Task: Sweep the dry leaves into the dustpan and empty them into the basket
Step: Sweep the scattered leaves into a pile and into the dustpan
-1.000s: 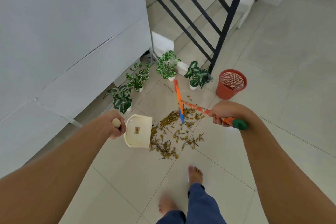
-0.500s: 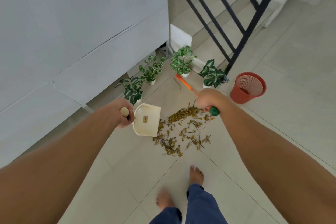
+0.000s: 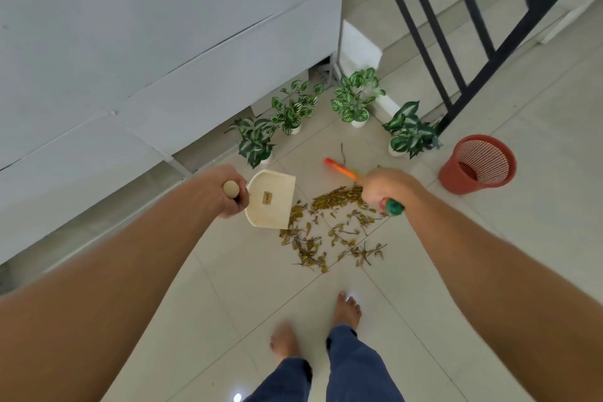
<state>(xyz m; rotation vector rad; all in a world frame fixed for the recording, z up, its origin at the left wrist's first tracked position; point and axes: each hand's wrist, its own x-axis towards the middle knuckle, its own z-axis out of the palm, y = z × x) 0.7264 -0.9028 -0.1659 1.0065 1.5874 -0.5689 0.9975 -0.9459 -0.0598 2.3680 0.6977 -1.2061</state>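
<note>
Dry yellow-brown leaves (image 3: 329, 228) lie scattered on the pale floor tiles in front of my feet. My left hand (image 3: 228, 191) grips the wooden handle of a cream dustpan (image 3: 270, 199), held just left of the leaves with its mouth towards them. My right hand (image 3: 381, 188) grips an orange brush (image 3: 341, 168) with a green handle end, its far part pointing away over the thickest heap. The red mesh basket (image 3: 478, 163) stands upright to the right, apart from the leaves.
Several potted green plants (image 3: 355, 99) stand in a row behind the leaves. A white wall panel (image 3: 146, 42) fills the left. A black stair railing (image 3: 456, 42) and steps rise at the back right. My bare feet (image 3: 347, 308) stand just below the leaves.
The brush has swung from upright over the leaves to lie low, pointing away. My right hand moved left over the heap. The dustpan stayed beside the leaves.
</note>
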